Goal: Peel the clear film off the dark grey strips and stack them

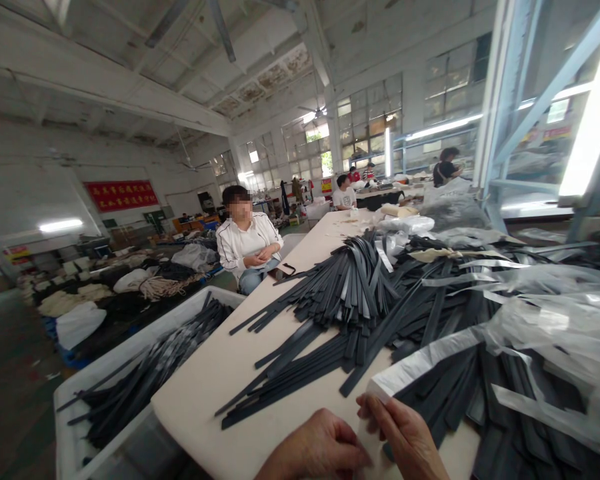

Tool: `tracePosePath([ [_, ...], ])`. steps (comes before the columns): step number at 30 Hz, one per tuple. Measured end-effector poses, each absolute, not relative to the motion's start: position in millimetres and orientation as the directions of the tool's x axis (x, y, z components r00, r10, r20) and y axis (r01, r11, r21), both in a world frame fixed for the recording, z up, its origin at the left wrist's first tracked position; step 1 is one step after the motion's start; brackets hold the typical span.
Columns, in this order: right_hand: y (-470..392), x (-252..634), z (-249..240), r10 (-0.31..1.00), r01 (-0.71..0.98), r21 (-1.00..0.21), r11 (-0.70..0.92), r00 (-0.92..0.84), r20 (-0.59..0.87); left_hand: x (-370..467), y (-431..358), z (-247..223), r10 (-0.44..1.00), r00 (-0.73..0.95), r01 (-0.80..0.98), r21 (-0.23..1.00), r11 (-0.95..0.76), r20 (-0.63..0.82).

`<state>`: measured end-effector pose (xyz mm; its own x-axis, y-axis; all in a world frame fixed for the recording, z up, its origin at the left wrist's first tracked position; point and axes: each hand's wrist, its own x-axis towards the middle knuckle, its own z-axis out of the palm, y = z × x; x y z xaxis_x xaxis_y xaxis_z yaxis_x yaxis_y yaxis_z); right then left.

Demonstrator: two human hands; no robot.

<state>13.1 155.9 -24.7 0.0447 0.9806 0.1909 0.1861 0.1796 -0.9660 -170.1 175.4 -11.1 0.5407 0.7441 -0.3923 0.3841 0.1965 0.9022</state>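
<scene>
- At the near edge of the table (pixel 220 373), low in my view, both hands meet over a pale strip (pixel 420 360); its near end sits at the fingertips of my right hand (pixel 405 437).
- Right-hand fingers are curled and pinched at that strip's end. My left hand (pixel 317 447) is bunched just beside it, but I cannot tell whether it holds anything.
- The strip runs up and right, lying across a heap of dark strips (pixel 485 393), so I judge a pull could drag neighbours along or tangle it.
- A bundle of dark strips (pixel 353 287) fans across the middle of the table, with loose ones trailing toward the near edge; a careless sweep could push those off.
- Crumpled clear plastic (pixel 555 320) covers the right side and hides what lies beneath.
- A white bin (pixel 80 393) of more dark strips stands below the table's left edge.
- A seated person in a white jacket (pixel 247 243) waits at the far left side, well apart from my hands.
</scene>
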Motion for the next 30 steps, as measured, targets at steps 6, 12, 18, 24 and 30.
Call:
tracePosePath([
  [6, 156, 14, -25, 0.982, 0.175, -0.968, 0.177, 0.029, 0.185, -172, 166, 3, 0.782, 0.528, 0.415, 0.904, 0.103, -0.332],
  [12, 159, 14, -27, 0.993, 0.110, -0.988, 0.110, 0.036, 0.115, -174, 163, -3, 0.786, 0.507, 0.351, 0.917, 0.187, -0.354],
  [18, 157, 14, -19, 0.995, 0.023, -0.995, 0.095, 0.035, 0.096, -171, 161, -5, 0.826, 0.477, 0.232, 0.949, 0.212, -0.301],
  [24, 160, 16, -20, 0.998, -0.059, -0.996, 0.060, 0.038, 0.058, -170, 146, 20, 0.744, 0.572, 0.283, 0.935, 0.215, -0.345],
  [30, 162, 16, -18, 0.986, -0.291, -0.951, -0.103, 0.094, -0.135, -179, 137, 30, 0.675, 0.628, 0.272, 0.922, 0.276, -0.387],
])
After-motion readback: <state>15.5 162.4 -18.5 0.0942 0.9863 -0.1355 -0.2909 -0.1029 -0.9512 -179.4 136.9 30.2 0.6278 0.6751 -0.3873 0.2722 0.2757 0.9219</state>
